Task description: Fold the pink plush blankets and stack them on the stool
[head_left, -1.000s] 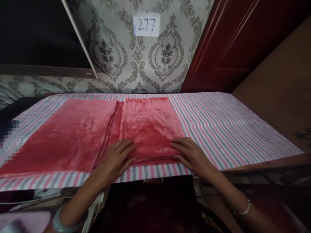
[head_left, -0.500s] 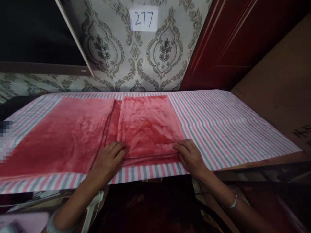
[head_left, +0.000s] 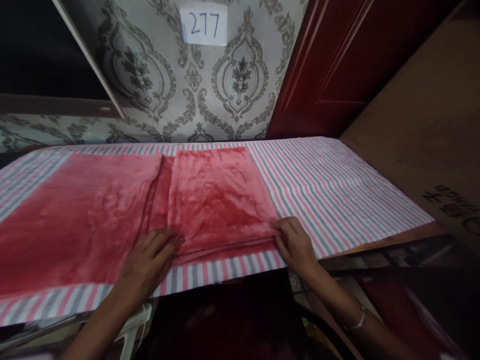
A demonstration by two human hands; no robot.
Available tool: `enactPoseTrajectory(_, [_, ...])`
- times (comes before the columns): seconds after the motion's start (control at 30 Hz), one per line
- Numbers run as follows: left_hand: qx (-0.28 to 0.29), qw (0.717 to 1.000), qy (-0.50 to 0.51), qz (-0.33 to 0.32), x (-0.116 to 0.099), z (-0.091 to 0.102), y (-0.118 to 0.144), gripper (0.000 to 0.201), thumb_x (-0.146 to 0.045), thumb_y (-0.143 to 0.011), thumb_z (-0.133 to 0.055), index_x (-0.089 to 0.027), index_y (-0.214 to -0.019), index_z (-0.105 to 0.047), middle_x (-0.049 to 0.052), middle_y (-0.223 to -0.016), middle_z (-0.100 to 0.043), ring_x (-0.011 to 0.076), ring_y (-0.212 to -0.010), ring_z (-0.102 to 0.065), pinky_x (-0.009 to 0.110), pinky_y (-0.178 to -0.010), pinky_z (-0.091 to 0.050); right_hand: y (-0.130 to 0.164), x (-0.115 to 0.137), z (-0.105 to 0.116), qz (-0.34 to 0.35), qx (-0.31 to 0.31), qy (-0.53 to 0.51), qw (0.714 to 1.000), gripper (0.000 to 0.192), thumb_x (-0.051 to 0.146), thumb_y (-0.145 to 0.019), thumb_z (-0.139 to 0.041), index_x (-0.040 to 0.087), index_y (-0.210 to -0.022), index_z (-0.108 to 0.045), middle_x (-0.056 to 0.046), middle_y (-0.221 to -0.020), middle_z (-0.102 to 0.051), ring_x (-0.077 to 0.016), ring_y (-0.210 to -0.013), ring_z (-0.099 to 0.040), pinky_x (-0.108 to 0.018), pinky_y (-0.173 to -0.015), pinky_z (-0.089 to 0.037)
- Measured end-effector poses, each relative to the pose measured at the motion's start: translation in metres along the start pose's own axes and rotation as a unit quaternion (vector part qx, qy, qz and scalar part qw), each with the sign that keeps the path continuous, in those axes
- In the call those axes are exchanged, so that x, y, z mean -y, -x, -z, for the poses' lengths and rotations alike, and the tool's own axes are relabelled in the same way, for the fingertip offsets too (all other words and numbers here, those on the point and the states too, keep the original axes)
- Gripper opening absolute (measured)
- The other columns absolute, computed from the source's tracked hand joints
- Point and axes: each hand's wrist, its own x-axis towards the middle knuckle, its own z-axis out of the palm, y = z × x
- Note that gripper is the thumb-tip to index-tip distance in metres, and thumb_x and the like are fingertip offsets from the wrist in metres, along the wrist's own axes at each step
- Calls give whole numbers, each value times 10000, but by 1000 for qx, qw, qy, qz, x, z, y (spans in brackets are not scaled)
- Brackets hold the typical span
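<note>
A plush red-pink blanket [head_left: 221, 195] lies on the table, its right part folded over into layers and its left part spread flat. Between the two parts runs a narrow strip with dark seams. My left hand [head_left: 155, 255] is closed on the near-left corner of the folded part, fingertips on the fabric. At the near-right corner, my right hand [head_left: 296, 245] pinches the blanket's edge between thumb and fingers. The layered hem shows between both hands, close to the table's front edge.
A striped pink, grey and white cloth [head_left: 318, 175] covers the table. Behind it are patterned wallpaper, a paper marked 277 [head_left: 204, 24] and a dark screen [head_left: 45, 55]. A cardboard box [head_left: 420, 120] stands at the right, beside a dark red panel [head_left: 330, 65].
The view has shifted a little to the right, so the table and blanket sit further left. Both hands stay at the folded part's near corners; the left fingers sit slightly lower on its edge.
</note>
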Motion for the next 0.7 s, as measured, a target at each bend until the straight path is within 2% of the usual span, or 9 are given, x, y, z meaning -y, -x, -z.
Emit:
enactPoseTrajectory(0.13, [-5, 1000, 16, -1, -2, 3, 1, 232, -173, -970, -494, -236, -1091, -682, 78, -1088, -726, 228, -1008, -687, 352, -831, -569, 4, -4, 3, -3, 32, -31, 999, 222, 101, -906, -481, 238, -1031, -603, -73, -933, -621, -253, -904, -599, -396, -763, -523])
enactPoseTrajectory(0.23, [13, 998, 60, 20, -1, 14, 5, 283, -185, -943, -527, -254, -1182, -660, 74, -1144, -723, 233, -1039, -685, 367, -862, -568, 4, -6, 18, 3, 59, -95, 994, 201, 173, -957, -511, 245, -1111, -617, -81, -1015, -648, -250, -984, -625, -404, -823, -545])
enactPoseTrajectory(0.3, [22, 995, 88, 38, 0, 24, 3, 317, -219, -936, -533, -265, -1233, -635, 64, -1165, -724, 239, -1074, -678, 386, -901, -558, 0, -4, 29, 3, 59, -101, 993, 219, 226, -966, -555, 252, -1173, -622, -88, -1071, -655, -259, -1037, -627, -421, -864, -547])
enactPoseTrajectory(0.43, [4, 995, 81, 54, -7, 33, -25, 359, -253, -971, -475, -270, -1311, -590, 65, -1222, -718, 255, -1161, -651, 444, -999, -513, -23, 16, 29, 26, 40, -51, 998, 379, 272, -1009, -498, 265, -1385, -540, -119, -1267, -632, -293, -1208, -571, -509, -1000, -497])
enactPoseTrajectory(0.5, [25, 996, 51, 64, -16, 26, -46, 422, -296, -989, -458, -247, -1400, -540, 102, -1345, -664, 285, -1254, -603, 486, -1046, -484, -37, 28, 18, 63, 66, -30, 995, 460, 303, -1035, -441, 264, -1494, -438, -127, -1448, -541, -306, -1356, -467, -552, -1093, -429])
enactPoseTrajectory(0.57, [62, 995, 18, 78, -25, 12, -61, 504, -366, -988, -477, -221, -1470, -483, 144, -1476, -560, 329, -1373, -503, 545, -1108, -423, -46, 36, 2, 91, 107, 3, 990, 523, 359, -1040, -438, 257, -1548, -365, -123, -1574, -420, -331, -1463, -334, -599, -1143, -359])
enactPoseTrajectory(0.63, [89, 991, -8, 99, -30, -7, -65, 595, -447, -960, -530, -228, -1507, -445, 164, -1561, -457, 376, -1450, -393, 616, -1135, -361, -48, 38, -13, 104, 152, 43, 982, 564, 406, -1029, -469, 266, -1562, -348, -109, -1618, -362, -358, -1500, -262, -645, -1147, -325])
enactPoseTrajectory(0.7, [105, 987, -20, 120, -31, -24, -59, 648, -495, -937, -559, -249, -1522, -428, 174, -1603, -386, 416, -1478, -323, 673, -1107, -353, -44, 35, -24, 108, 187, 76, 973, 592, 424, -1014, -506, 280, -1565, -347, -93, -1631, -344, -371, -1509, -240, -670, -1140, -314])
